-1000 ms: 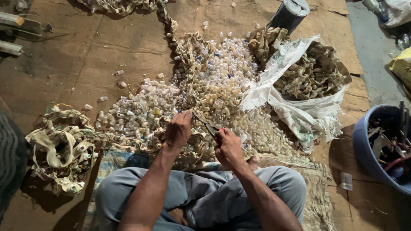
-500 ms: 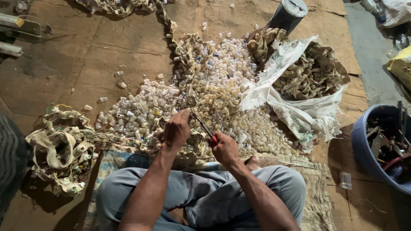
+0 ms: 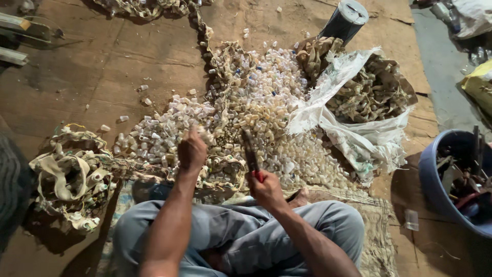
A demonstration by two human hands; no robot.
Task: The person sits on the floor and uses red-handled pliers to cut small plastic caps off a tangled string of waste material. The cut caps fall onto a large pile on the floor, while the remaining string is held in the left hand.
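Pliers (image 3: pixel 250 152) in right hand (image 3: pixel 265 188) – left hand (image 3: pixel 191 152) apart

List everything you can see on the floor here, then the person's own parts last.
small plastic caps: too many to count, clear and cream, heaped mid-floor
strap with caps, bundle: one, beige, left of the knees
woven sack: one, white, right of the heap, holding beige scraps
cylinder can: one, dark, behind the sack
tub: one, blue, far right, full of scrap
cardboard sheets: brown, covering the floor
cutter: one, red-handled, in the right hand
trousers: grey, crossed legs
left hand: closed on the strap at the heap's edge
right hand: gripping the cutter
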